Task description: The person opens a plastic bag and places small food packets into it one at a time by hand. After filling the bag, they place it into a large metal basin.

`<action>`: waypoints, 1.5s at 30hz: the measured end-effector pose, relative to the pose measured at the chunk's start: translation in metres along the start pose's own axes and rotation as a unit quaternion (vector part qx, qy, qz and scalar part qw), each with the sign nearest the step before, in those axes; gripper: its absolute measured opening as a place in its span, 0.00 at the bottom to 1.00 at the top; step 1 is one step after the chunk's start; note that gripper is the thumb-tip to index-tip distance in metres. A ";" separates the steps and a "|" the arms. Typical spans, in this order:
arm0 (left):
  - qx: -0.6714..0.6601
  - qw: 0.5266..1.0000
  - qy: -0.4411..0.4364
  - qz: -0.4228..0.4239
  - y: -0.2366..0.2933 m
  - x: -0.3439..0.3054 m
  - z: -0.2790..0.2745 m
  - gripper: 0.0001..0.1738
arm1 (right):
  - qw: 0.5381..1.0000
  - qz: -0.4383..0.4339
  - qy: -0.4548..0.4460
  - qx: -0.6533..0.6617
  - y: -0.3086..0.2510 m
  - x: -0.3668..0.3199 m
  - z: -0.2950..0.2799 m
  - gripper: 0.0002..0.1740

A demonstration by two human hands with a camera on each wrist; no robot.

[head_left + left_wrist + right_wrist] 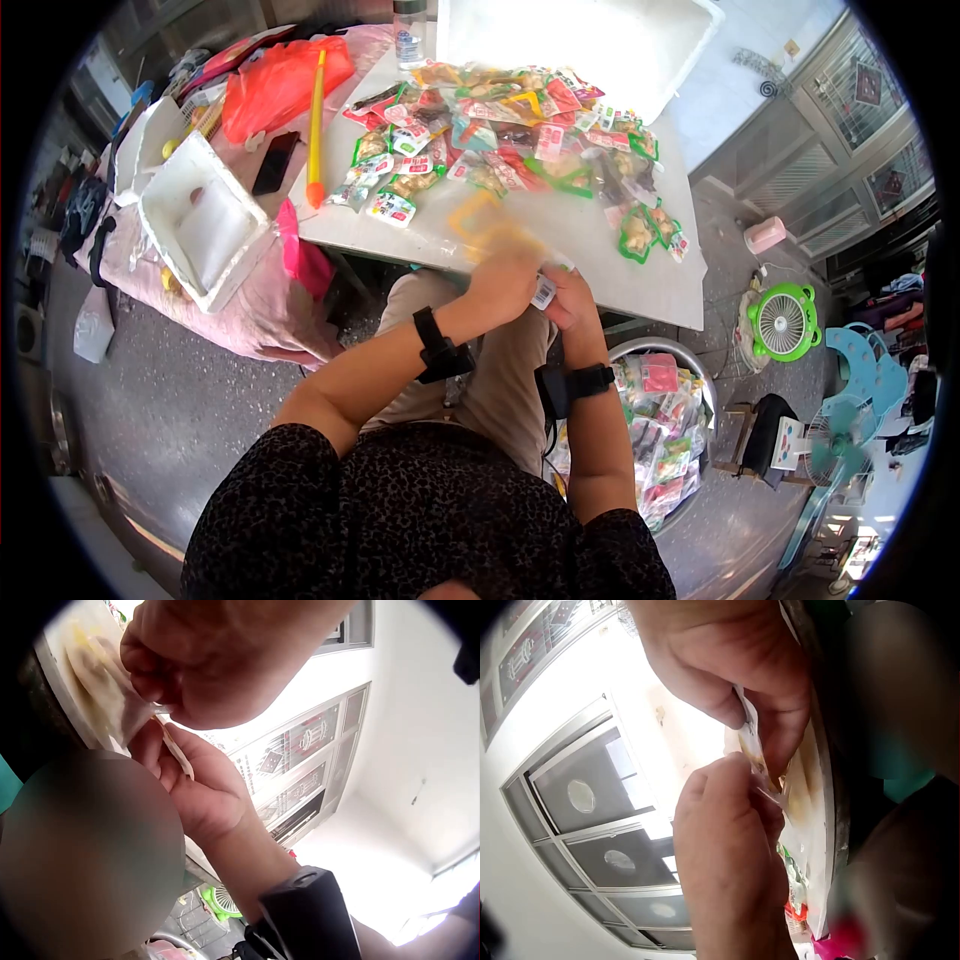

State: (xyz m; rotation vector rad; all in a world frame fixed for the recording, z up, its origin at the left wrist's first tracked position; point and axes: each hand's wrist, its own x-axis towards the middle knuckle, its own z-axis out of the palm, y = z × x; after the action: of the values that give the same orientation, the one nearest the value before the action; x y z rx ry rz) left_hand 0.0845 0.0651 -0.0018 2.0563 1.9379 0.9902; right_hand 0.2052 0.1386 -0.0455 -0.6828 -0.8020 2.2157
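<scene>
Over the near edge of the table [420, 240], both hands meet at one small snack packet [543, 293] with a barcode label. My left hand [505, 285] grips its edge, fingers curled tightly in the left wrist view. My right hand [570, 298] pinches the packet beside it, thumb against fingers, as the right wrist view shows. A translucent, yellow-tinted part of the packet [97, 682] extends beyond the fingers; in the head view this yellow part is motion-blurred. Just past the hands, many colourful snack packets [490, 130] lie heaped on the table.
A white foam box [700, 30] and a clear bottle [409, 35] stand at the back. On the left are another foam box [165, 215], a phone [275, 163] and a red plastic bag [285, 90]. A metal basin [712, 390] full of packets sits low right, near a green fan [785, 322].
</scene>
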 end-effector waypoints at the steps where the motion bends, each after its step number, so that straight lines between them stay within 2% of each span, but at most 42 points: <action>1: 0.017 1.000 -0.004 0.000 -0.001 -0.001 0.000 0.07 | 1.000 0.009 -0.005 0.001 0.001 0.004 0.008 0.17; 3: 0.006 1.000 0.012 -0.007 -0.002 -0.005 -0.002 0.06 | 1.000 0.026 -0.017 0.002 0.001 0.007 0.022 0.16; 6: -0.008 0.999 0.039 0.003 -0.007 -0.015 -0.003 0.06 | 0.990 0.035 0.010 -0.136 -0.013 -0.007 0.033 0.13; 9: -0.026 0.999 0.038 -0.005 -0.011 -0.019 0.001 0.06 | 0.934 0.043 0.067 -0.348 -0.016 -0.008 0.004 0.08; 12: -0.038 0.999 0.020 -0.020 -0.009 -0.020 0.002 0.06 | 0.951 0.049 0.071 -0.297 -0.009 -0.009 0.027 0.05; 15: -0.034 0.999 0.003 -0.030 -0.012 -0.021 0.000 0.06 | 0.966 0.065 0.042 -0.248 0.009 0.008 0.021 0.04; 18: -0.047 0.998 -0.010 -0.027 -0.015 -0.020 -0.008 0.05 | 0.964 0.098 0.094 -0.229 0.008 0.007 0.035 0.03; 21: -0.064 0.998 -0.020 -0.012 -0.023 -0.018 -0.013 0.05 | 0.968 0.103 0.068 -0.217 0.004 0.006 0.040 0.04; 22: -0.067 0.997 -0.024 -0.005 -0.025 -0.018 -0.015 0.05 | 0.957 0.093 0.072 -0.265 0.003 0.007 0.040 0.05; 24: -0.069 0.998 -0.016 -0.003 -0.025 -0.016 -0.018 0.05 | 0.927 0.069 0.083 -0.359 -0.001 0.010 0.041 0.06; 27: -0.071 0.997 0.004 0.013 -0.029 -0.016 -0.014 0.04 | 0.903 0.037 0.080 -0.421 -0.009 0.006 0.048 0.08; 31: -0.088 0.996 0.017 0.007 -0.030 -0.020 -0.012 0.03 | 0.911 0.040 0.100 -0.399 -0.010 0.012 0.041 0.07; 34: -0.039 0.990 0.100 0.093 -0.034 -0.016 -0.010 0.04 | 0.923 0.048 0.099 -0.369 -0.010 0.009 0.034 0.06; 36: -0.046 0.989 0.108 0.095 -0.038 -0.018 -0.002 0.05 | 0.940 0.081 0.061 -0.326 -0.010 0.007 0.035 0.06; 39: -0.033 0.989 0.104 0.101 -0.039 -0.019 0.001 0.05 | 0.950 0.088 0.081 -0.289 -0.003 0.012 0.031 0.09; 45: 0.027 0.994 0.048 0.090 -0.038 -0.018 -0.001 0.09 | 0.932 -0.011 0.099 -0.349 -0.008 0.018 0.032 0.09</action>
State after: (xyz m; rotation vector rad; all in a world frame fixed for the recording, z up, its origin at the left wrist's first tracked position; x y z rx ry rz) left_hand 0.0530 0.0536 -0.0275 2.2883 1.8696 1.1038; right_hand 0.1761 0.1452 -0.0229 -1.1982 -1.4944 1.7726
